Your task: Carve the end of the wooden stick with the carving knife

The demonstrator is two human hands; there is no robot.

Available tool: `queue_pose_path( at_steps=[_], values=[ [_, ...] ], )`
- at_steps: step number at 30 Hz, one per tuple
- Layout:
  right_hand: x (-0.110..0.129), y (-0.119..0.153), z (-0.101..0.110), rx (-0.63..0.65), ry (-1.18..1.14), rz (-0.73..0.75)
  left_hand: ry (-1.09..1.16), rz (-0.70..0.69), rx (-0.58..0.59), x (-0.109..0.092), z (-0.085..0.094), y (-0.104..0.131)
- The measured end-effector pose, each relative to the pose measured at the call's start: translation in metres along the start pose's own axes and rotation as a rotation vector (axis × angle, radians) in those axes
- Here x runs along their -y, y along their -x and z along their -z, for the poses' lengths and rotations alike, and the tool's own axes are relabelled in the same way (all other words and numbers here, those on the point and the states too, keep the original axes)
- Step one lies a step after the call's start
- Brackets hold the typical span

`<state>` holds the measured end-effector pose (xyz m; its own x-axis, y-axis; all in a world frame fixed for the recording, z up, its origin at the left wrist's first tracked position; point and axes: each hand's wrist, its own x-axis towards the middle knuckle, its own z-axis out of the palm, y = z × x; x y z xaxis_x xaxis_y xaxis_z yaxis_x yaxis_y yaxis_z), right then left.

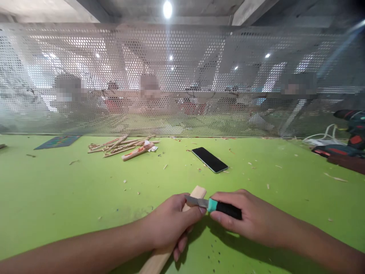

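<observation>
My left hand (pixel 173 219) is wrapped round a flat, pale strip of wood (pixel 159 258), which slants from the bottom edge up toward the middle. The strip's far end sticks out beyond my fingers. In my right hand (pixel 251 213) is a carving knife (pixel 226 209) with a black and turquoise handle. Its short metal blade points left and lies across the wood near the far end. My left thumb is close against the blade, and the blade's tip is beside my left index finger.
A black-screened phone (pixel 210 160) lies beyond my hands. Thin carved sticks (pixel 119 146) are piled at the back left, near a dark patterned sheet (pixel 58 142). Wood shavings dot the green table (pixel 71 194). A power drill (pixel 355 133) is at right; a perforated screen (pixel 176 76) closes the back.
</observation>
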<state>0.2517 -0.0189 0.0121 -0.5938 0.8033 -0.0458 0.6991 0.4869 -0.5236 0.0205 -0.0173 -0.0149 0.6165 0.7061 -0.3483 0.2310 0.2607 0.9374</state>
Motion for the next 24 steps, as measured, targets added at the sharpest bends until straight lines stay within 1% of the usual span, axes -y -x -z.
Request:
queue_pose_path(
  at_steps=[3,5,9,11,13,16,24],
  values=[
    [0.003,0.002,-0.002,0.026,-0.016,0.004,0.008,-0.003,0.013,0.0,0.0,0.0],
    [0.002,0.002,-0.001,0.007,-0.014,-0.013,-0.01,-0.001,0.002,-0.002,0.0,0.001],
    [-0.001,-0.001,0.006,-0.067,-0.001,-0.105,-0.032,-0.001,-0.009,-0.004,-0.001,0.004],
    [-0.002,-0.003,0.009,-0.074,0.004,-0.14,-0.045,0.015,0.0,-0.004,0.0,0.004],
    [-0.001,-0.005,0.011,-0.053,-0.009,-0.155,-0.06,0.026,0.005,-0.003,0.001,0.004],
    [-0.002,-0.007,0.011,-0.025,-0.047,-0.153,-0.06,0.026,0.011,-0.002,0.002,0.003],
    [-0.011,-0.006,0.0,-0.083,0.002,-0.109,-0.048,0.033,0.007,-0.003,0.001,0.003]
  ],
)
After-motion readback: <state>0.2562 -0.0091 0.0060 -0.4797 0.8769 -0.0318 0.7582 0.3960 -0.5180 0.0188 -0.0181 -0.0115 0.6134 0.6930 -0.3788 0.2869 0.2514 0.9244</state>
